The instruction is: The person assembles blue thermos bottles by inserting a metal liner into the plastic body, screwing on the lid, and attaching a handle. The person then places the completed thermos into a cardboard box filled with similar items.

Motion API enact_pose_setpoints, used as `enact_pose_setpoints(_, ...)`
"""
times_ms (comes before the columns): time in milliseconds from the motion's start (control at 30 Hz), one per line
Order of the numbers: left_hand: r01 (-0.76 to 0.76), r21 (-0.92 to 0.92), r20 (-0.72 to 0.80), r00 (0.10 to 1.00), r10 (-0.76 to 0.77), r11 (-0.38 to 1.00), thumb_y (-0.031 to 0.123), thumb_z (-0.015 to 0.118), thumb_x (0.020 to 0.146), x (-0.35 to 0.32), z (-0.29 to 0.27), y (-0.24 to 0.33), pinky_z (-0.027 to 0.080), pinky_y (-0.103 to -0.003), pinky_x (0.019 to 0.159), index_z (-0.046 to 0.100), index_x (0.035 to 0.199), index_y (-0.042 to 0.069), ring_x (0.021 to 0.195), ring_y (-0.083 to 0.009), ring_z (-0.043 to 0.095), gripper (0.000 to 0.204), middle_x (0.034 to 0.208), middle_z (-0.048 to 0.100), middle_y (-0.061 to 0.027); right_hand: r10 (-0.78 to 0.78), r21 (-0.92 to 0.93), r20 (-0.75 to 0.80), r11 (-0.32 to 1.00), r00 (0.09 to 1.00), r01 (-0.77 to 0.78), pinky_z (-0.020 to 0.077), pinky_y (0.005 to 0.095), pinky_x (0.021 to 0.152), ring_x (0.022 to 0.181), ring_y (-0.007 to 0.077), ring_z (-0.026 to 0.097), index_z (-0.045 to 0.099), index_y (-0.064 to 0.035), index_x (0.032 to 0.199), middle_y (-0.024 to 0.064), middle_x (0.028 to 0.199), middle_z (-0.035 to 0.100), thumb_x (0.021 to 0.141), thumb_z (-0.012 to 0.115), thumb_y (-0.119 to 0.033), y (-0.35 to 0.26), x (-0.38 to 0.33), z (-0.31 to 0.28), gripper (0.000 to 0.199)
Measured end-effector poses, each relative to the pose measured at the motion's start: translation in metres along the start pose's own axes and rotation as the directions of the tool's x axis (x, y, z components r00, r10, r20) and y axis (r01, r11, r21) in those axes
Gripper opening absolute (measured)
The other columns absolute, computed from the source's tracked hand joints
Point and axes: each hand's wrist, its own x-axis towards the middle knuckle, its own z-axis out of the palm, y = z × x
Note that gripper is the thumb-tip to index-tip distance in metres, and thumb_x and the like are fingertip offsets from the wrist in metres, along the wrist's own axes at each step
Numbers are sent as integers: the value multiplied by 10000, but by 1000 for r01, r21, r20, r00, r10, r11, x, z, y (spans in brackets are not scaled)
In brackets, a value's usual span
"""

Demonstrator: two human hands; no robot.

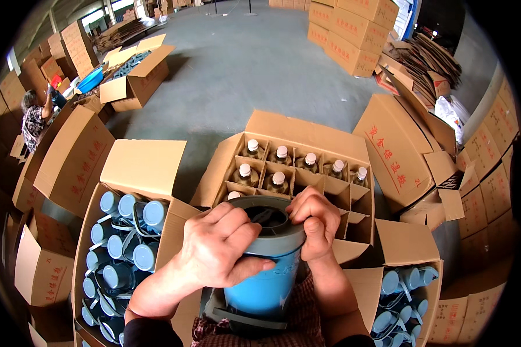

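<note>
The person is bringing both hands to bear on a bright-blue cylindrical plastic flask body [257,298], which is standing roughly upright at the lower middle, just in front of the checked dark-red clothing [304,309]. The left hand [217,243] is gripping the wide grey ring-shaped collar [275,246] from the left, its thumb lying along the front, while the right hand [315,222] is closing its curled fingers over the opposite rim. Both are holding firmly, not spreading wide; the dark round mouth is showing between them. The step in hand is apparently fitting or tightening that collar, though whether they are pressing or twisting, I cannot tell. The next move is probably calling for even force from both sides, with the body staying steady, while pale-capped glass bottles [278,182] are waiting beyond in a brown divided cardboard carton [307,127]
</note>
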Motion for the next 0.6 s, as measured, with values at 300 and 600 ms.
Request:
enact_pose_setpoints(300,-63,29,-47,997,64,998,293,675,787,32,30,13,485,-352,555,586,820,73,656,-261,577,240,770,485,-75,275,850,148,455,950,-265,255,493,1101,1240,383,452,426,-30,1268,279,1262,515,891,292,-690,88,-23,17,771)
enact_pose_setpoints(600,143,-391,87,989,-119,909,223,645,793,3,-1,-25,484,-368,752,609,840,-1,862,-313,590,232,831,590,-133,293,410,84,861,952,-301,443,432,916,957,290,620,508,21,1185,230,1049,637,910,250,-677,33,-17,-2,793)
